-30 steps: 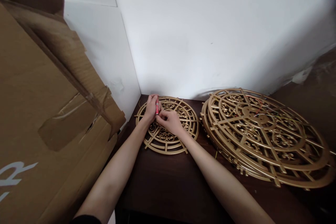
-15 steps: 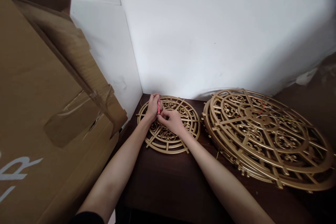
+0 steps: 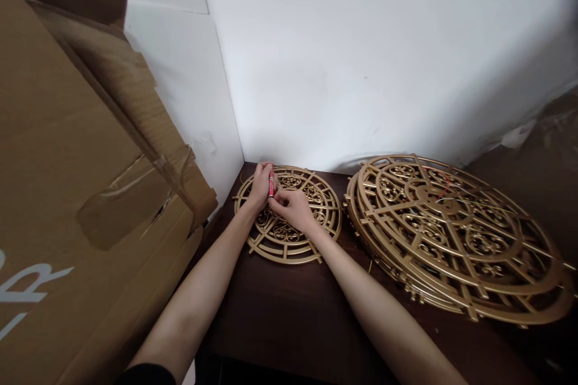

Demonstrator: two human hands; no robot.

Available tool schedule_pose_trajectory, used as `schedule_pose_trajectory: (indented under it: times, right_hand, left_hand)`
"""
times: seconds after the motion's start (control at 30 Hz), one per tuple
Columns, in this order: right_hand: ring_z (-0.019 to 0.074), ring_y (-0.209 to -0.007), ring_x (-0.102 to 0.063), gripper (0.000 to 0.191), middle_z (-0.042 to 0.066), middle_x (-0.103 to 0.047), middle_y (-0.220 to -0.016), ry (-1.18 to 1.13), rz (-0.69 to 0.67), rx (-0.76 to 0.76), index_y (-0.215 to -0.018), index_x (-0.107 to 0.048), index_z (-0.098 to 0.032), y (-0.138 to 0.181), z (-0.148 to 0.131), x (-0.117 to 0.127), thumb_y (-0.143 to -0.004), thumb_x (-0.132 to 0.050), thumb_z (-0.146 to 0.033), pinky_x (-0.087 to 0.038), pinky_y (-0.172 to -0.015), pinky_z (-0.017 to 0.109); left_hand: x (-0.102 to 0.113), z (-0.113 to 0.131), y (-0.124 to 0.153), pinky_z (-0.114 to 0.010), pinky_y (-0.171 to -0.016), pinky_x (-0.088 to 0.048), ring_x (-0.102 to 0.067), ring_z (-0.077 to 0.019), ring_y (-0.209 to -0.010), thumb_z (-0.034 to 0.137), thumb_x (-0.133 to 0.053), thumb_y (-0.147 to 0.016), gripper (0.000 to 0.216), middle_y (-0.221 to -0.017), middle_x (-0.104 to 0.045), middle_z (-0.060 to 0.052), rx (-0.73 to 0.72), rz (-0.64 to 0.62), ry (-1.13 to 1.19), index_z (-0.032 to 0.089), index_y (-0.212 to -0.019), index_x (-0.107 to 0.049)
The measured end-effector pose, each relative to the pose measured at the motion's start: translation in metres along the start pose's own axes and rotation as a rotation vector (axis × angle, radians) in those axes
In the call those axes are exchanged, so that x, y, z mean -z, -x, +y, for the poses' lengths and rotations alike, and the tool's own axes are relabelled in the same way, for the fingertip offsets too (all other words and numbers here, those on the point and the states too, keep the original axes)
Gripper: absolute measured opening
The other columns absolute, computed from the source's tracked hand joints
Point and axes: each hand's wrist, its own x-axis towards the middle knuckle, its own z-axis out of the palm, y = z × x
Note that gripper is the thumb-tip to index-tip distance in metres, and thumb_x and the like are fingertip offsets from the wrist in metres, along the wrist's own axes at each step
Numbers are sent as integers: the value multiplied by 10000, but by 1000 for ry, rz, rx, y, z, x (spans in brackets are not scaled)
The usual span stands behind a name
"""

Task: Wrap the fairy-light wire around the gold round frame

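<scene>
A slim red tube-shaped thing (image 3: 271, 184) with pale bands is gripped upright in my left hand (image 3: 261, 185), over the left part of a round golden openwork panel (image 3: 292, 260). My right hand (image 3: 292, 207) is closed in a pinch at the tube's lower end; whether its fingertips hold the tube itself or something small beside it I cannot tell. The panel lies flat under both hands, with scrollwork between its rings and spokes. My hands hide part of its upper left and middle.
On the right, several larger golden round panels (image 3: 427, 195) lie stacked, with thin wires on top. A big cardboard box (image 3: 108, 132) stands on the left. The dark brown tabletop (image 3: 289, 307) meets a white wall (image 3: 343, 60) behind.
The view has shifted slightly. Both hands keep nearly the same hold around the red tube, and the panels lie as before.
</scene>
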Motion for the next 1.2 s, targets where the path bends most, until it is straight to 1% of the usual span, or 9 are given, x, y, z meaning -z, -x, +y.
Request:
schedule_pose_trajectory:
  times: [0.13,0.4,0.8,1.2]
  right_hand:
    - [76,-503,-449,268,-44,-520,-517,-3,-3,5,-592,-607,-170,0,-1,0,-791,-562,-343,-316,-552,200]
    - [74,-509,-453,267,-46,-527,-526,26,0,5,-583,-589,-169,0,-2,0,-789,-568,-337,-307,-554,198]
    - [78,-519,-452,253,-48,-527,-534,40,-8,5,-594,-590,-173,-1,-1,1,-796,-578,-323,-302,-560,205]
    - [70,-516,-441,255,-53,-524,-532,44,-12,13,-593,-593,-171,-1,-1,1,-796,-581,-325,-289,-558,202]
  left_hand:
    - [-1,2,1,-170,-348,-290,-309,-75,-288,253,-453,-866,65,-395,-361,119,18,14,-21,214,-861,-401]
    - [2,0,-2,-177,-355,-302,-354,-90,-303,264,-464,-860,84,-398,-390,110,-9,-23,-43,218,-867,-394]
    - [0,0,-2,-183,-378,-330,-357,-82,-300,298,-500,-858,125,-414,-376,116,19,-11,-33,218,-867,-405]
    - [-1,1,-1,-176,-374,-325,-349,-82,-306,277,-482,-863,101,-408,-379,111,10,-8,-45,215,-862,-402]
